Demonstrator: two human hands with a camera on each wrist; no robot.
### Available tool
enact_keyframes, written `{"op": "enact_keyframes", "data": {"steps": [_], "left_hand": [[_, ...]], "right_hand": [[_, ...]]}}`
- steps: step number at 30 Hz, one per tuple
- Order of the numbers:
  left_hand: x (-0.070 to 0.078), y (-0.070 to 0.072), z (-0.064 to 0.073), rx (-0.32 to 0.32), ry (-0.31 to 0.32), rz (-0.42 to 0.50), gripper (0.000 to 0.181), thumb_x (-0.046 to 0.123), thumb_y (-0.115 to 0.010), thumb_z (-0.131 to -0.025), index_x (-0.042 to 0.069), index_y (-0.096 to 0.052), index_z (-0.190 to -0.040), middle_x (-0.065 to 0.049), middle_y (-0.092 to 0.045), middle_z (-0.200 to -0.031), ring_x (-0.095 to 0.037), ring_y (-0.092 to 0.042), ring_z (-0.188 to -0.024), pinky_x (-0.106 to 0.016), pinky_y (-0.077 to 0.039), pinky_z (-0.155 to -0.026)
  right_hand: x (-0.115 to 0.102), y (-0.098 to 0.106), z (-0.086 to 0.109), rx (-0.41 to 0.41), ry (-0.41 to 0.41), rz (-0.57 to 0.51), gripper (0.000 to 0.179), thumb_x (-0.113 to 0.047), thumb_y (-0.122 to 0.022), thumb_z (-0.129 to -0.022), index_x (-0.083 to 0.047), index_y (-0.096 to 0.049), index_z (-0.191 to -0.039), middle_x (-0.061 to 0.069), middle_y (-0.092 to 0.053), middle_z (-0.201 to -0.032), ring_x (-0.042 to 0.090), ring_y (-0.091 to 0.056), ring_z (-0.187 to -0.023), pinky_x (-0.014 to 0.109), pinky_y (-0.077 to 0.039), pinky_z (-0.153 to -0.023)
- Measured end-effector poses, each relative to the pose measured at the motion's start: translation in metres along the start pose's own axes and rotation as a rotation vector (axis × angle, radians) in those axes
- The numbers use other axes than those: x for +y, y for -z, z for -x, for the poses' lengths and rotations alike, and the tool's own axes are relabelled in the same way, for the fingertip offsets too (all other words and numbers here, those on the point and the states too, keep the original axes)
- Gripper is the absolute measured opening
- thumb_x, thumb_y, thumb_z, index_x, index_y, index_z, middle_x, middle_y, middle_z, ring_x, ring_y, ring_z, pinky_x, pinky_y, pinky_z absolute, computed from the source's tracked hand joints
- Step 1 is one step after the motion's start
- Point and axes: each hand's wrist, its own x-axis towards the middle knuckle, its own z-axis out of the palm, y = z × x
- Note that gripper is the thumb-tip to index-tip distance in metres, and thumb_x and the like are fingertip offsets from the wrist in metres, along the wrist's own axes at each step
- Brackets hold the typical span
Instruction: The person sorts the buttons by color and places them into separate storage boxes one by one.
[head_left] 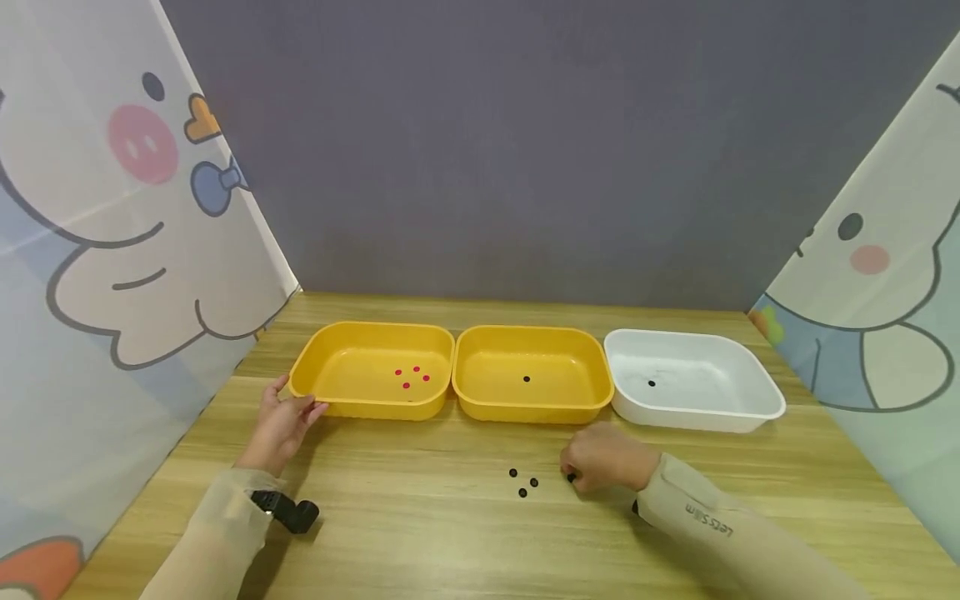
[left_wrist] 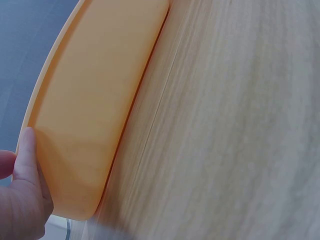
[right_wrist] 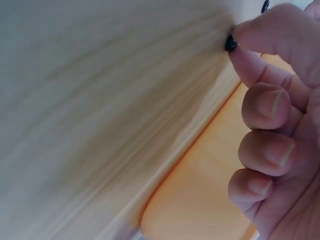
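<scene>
My right hand point(head_left: 602, 457) is low over the table, in front of the gap between the middle and white trays. Thumb and forefinger pinch a small black button point(right_wrist: 230, 44), and the other fingers curl into the palm. Several more black buttons point(head_left: 534, 482) lie on the wood just left of it. My left hand point(head_left: 283, 423) grips the front left corner of the left yellow tray point(head_left: 375, 409), with fingers at the rim and against the outer wall point(left_wrist: 95, 110). Several pink buttons point(head_left: 407, 386) lie inside that tray, towards its right side.
Next to it stands a second yellow tray point(head_left: 534, 412), with one black button point(head_left: 527, 379) in it. A white tray point(head_left: 697, 418) at the right holds another black button point(head_left: 652, 383). A grey panel point(head_left: 480, 150) rises behind the wooden table point(head_left: 405, 508); cartoon-printed sheets flank both sides.
</scene>
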Motion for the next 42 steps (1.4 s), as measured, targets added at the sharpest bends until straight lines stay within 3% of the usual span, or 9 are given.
{"op": "enact_keyframes", "data": {"steps": [5, 11, 18, 25, 36, 42], "left_hand": [[0.001, 0.0, 0.0, -0.006, -0.004, -0.001, 0.077, -0.008, -0.033, -0.097, 0.019, 0.017, -0.15, -0.018, -0.01, -0.147, -0.004, -0.059, -0.079, -0.015, -0.052, -0.084], [0.004, -0.001, 0.0, -0.011, -0.01, 0.003, 0.076, -0.008, -0.033, -0.098, 0.019, 0.016, -0.15, -0.017, -0.005, -0.15, -0.005, -0.058, -0.081, -0.014, -0.051, -0.085], [0.004, -0.001, -0.001, 0.002, -0.004, 0.003, 0.077, -0.007, -0.033, -0.098, 0.019, 0.016, -0.15, -0.017, -0.004, -0.151, -0.005, -0.058, -0.079, -0.014, -0.052, -0.083], [0.001, 0.0, -0.001, 0.007, 0.005, 0.0, 0.078, -0.009, -0.034, -0.097, 0.02, 0.015, -0.15, -0.017, -0.017, -0.143, -0.006, -0.06, -0.078, -0.016, -0.053, -0.082], [-0.002, 0.002, -0.001, 0.007, -0.012, -0.034, 0.078, -0.009, -0.034, -0.097, 0.017, 0.018, -0.149, -0.019, -0.026, -0.133, -0.006, -0.061, -0.075, -0.017, -0.054, -0.08], [-0.002, 0.0, -0.001, 0.009, -0.03, -0.065, 0.078, -0.01, -0.034, -0.096, 0.014, 0.019, -0.148, -0.024, -0.019, -0.139, -0.005, -0.061, -0.074, -0.016, -0.054, -0.08]], "right_hand": [[0.002, 0.0, 0.0, 0.008, 0.0, -0.038, 0.019, -0.014, -0.071, -0.065, -0.023, -0.054, -0.062, -0.016, -0.041, -0.057, 0.0, -0.033, -0.051, 0.016, -0.028, -0.045], [0.008, 0.011, 0.004, 0.123, -0.004, -0.158, 0.011, -0.013, -0.071, -0.066, -0.02, -0.068, -0.073, -0.018, -0.046, -0.06, -0.002, -0.038, -0.052, 0.014, -0.037, -0.048], [0.011, 0.017, 0.005, 0.173, -0.001, -0.136, 0.013, -0.014, -0.073, -0.066, -0.021, -0.065, -0.073, -0.018, -0.045, -0.059, -0.003, -0.036, -0.052, 0.014, -0.034, -0.045], [0.011, 0.016, 0.006, 0.183, -0.009, -0.133, 0.012, -0.014, -0.073, -0.065, -0.02, -0.065, -0.073, -0.016, -0.047, -0.059, -0.003, -0.036, -0.051, 0.013, -0.033, -0.045], [0.013, 0.017, 0.009, 0.241, 0.027, -0.153, 0.012, -0.009, -0.071, -0.065, -0.016, -0.066, -0.072, -0.013, -0.052, -0.061, -0.004, -0.033, -0.052, 0.011, -0.032, -0.045], [0.018, 0.023, 0.013, 0.272, -0.008, -0.125, 0.01, -0.011, -0.07, -0.066, -0.017, -0.068, -0.074, -0.016, -0.048, -0.059, -0.004, -0.031, -0.051, 0.012, -0.03, -0.044]]}}
